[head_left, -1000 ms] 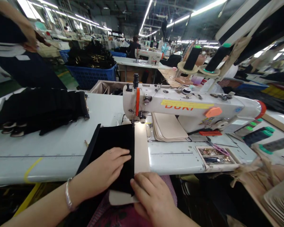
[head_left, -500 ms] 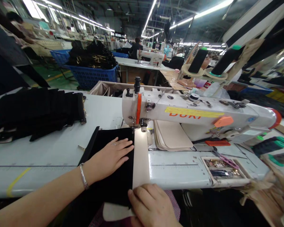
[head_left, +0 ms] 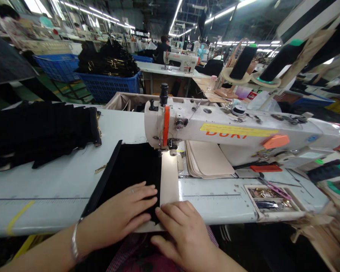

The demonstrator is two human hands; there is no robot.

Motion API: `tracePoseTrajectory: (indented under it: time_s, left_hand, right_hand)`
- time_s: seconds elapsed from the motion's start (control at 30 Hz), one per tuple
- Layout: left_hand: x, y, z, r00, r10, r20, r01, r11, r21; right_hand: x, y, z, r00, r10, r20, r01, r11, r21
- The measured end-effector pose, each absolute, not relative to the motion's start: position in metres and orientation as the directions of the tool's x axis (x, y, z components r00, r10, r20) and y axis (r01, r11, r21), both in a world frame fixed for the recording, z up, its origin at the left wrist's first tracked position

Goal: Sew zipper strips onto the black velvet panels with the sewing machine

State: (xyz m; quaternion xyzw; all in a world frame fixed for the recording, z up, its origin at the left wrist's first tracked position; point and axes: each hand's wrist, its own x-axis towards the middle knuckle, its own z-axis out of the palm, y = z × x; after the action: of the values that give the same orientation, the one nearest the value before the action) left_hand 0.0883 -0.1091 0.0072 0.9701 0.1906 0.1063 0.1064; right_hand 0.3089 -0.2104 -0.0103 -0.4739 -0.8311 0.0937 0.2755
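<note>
At bottom centre, the left hand (head_left: 124,211) is lying unclenched on black fabric (head_left: 136,164); the right hand (head_left: 185,232) is touching 1 beige strip (head_left: 169,181), its grip being unclear.

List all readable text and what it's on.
"DUKI", apparently: orange letters on near sewing machine, tops under yellow tape.
Ruler scale on tabletop: numbers too small to read.
Blue badge, same machine: too small.
Lettering, rear sewing machine: too blurred.
Red label beyond near machine: too small.
</note>
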Motion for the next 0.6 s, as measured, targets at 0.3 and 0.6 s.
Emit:
tracePoseTrajectory:
  time_s: [0.3,0.6]
  left_hand:
    - [0.080,-0.135,-0.012,0.861,0.326,0.391,0.197,-0.922,0.334]
    - [0.082,-0.130,-0.009,0.891,0.309,0.331,0.214,-0.931,0.295]
  right_hand:
    - [0.322,-0.210,-0.014,-0.398,0.822,0.407,0.657,0.565,-0.499]
    - [0.319,-0.203,-0.008,-0.407,0.808,0.427,0.674,0.581,-0.457]
